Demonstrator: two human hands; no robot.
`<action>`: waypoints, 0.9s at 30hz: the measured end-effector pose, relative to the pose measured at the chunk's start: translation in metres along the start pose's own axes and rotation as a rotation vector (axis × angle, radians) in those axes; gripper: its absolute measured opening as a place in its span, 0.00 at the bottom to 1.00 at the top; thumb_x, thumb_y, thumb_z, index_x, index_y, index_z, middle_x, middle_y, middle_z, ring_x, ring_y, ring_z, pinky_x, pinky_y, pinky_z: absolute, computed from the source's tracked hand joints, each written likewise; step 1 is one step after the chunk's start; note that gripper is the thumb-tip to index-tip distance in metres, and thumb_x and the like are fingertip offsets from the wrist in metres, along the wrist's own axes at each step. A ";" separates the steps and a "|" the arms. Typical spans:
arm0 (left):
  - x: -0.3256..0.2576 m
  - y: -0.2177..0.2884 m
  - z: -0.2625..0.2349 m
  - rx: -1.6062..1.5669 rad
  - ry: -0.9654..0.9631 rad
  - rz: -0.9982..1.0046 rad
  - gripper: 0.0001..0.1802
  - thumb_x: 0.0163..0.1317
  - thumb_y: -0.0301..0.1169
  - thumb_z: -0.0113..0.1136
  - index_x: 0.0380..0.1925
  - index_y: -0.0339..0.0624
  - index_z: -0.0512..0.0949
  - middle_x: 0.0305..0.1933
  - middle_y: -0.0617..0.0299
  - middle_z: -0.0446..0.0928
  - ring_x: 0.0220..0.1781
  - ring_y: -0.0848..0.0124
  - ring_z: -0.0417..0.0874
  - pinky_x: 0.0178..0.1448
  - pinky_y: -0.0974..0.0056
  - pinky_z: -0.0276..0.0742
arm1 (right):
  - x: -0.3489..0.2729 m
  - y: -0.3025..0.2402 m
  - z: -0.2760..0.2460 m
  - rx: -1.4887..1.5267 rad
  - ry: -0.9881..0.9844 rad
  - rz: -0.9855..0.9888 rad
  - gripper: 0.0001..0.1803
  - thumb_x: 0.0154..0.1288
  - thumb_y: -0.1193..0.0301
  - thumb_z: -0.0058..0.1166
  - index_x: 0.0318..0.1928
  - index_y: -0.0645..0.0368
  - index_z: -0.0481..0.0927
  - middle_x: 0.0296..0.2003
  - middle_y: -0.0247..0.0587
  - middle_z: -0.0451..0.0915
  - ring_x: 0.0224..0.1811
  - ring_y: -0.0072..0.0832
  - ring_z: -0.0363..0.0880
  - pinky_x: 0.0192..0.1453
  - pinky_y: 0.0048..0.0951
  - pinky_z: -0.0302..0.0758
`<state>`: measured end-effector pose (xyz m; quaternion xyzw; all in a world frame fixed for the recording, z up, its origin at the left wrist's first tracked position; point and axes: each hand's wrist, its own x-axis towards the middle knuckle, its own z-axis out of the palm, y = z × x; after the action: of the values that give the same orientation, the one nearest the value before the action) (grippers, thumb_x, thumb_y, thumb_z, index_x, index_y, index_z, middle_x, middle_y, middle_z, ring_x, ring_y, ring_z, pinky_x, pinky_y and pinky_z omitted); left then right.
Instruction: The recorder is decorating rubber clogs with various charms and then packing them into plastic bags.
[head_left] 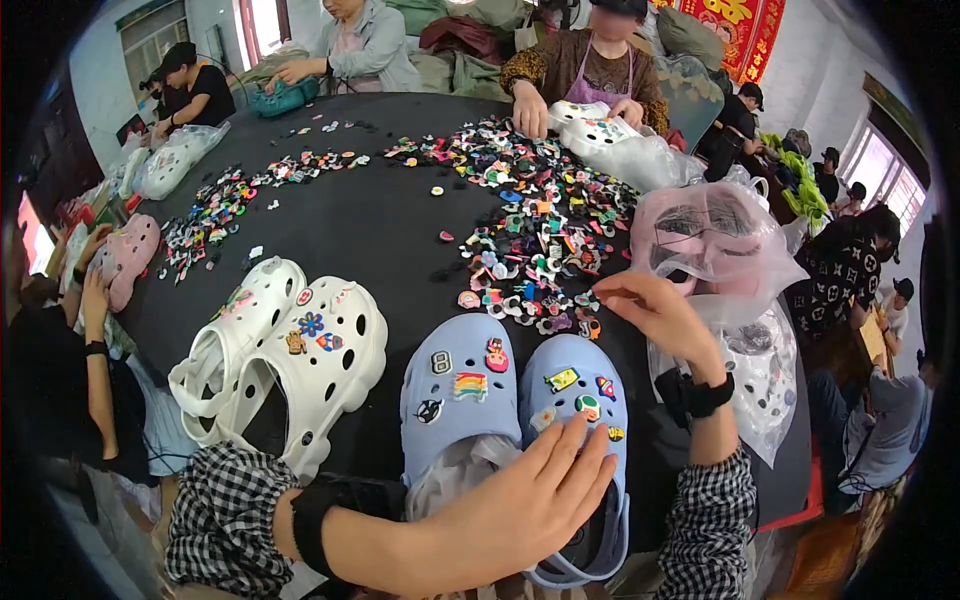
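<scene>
A pair of light blue clogs (462, 362) with several charms stands on the black table in front of me. My left hand (550, 478) rests over the front of the right clog, fingers stretched out and fingertips near its charms. A white mushroom-shaped charm (588, 405) with green spots shows just above those fingers. My right hand (655, 312) is at the near right edge of a large pile of loose charms (545, 235). Its fingers are bent and apart, with nothing visible between them. Crumpled white filling (455, 480) sits inside the left blue clog.
White clogs (340, 350) with charms stand to the left. Plastic-bagged pink clogs (712, 235) and bagged white clogs (755, 370) lie at the right. A smaller charm pile (212, 215) spreads at far left. Several people work around the table (330, 225), one handling white clogs opposite.
</scene>
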<state>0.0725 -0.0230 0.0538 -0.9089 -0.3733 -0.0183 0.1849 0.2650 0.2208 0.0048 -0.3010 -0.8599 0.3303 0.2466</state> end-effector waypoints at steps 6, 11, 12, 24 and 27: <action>-0.002 -0.047 -0.029 -0.527 0.156 -0.121 0.23 0.56 0.30 0.62 0.53 0.37 0.80 0.48 0.54 0.83 0.51 0.59 0.86 0.54 0.57 0.83 | 0.015 0.010 0.002 -0.183 0.113 -0.020 0.12 0.68 0.76 0.55 0.50 0.66 0.82 0.44 0.54 0.84 0.46 0.45 0.85 0.50 0.38 0.79; -0.017 -0.101 -0.031 -0.635 -0.125 -0.366 0.23 0.60 0.37 0.66 0.52 0.34 0.79 0.48 0.51 0.82 0.48 0.53 0.83 0.53 0.55 0.80 | 0.011 0.052 -0.004 -0.254 0.155 0.034 0.13 0.67 0.77 0.55 0.51 0.64 0.82 0.44 0.51 0.85 0.46 0.41 0.86 0.51 0.35 0.79; -0.023 -0.107 -0.022 -0.636 -0.124 -0.346 0.23 0.60 0.37 0.66 0.52 0.34 0.79 0.48 0.51 0.82 0.48 0.53 0.83 0.53 0.55 0.80 | 0.012 0.048 -0.003 -0.256 0.155 0.022 0.13 0.67 0.77 0.55 0.51 0.64 0.82 0.44 0.51 0.85 0.47 0.41 0.86 0.51 0.36 0.79; -0.031 -0.096 -0.001 -0.477 -0.227 -0.211 0.41 0.50 0.45 0.75 0.58 0.30 0.71 0.58 0.44 0.73 0.60 0.50 0.75 0.65 0.54 0.72 | 0.005 0.047 0.013 -0.235 -0.114 0.055 0.16 0.53 0.72 0.69 0.42 0.61 0.81 0.40 0.48 0.82 0.43 0.47 0.83 0.46 0.43 0.78; -0.031 -0.097 0.000 -0.488 -0.230 -0.205 0.41 0.51 0.45 0.74 0.58 0.29 0.71 0.59 0.43 0.73 0.60 0.49 0.75 0.66 0.54 0.71 | 0.006 0.045 0.022 -0.259 -0.078 0.085 0.15 0.54 0.72 0.68 0.41 0.62 0.80 0.40 0.47 0.82 0.44 0.45 0.83 0.46 0.43 0.78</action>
<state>-0.0168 0.0194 0.0802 -0.8803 -0.4661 -0.0229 -0.0858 0.2629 0.2421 -0.0406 -0.3533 -0.8909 0.2380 0.1578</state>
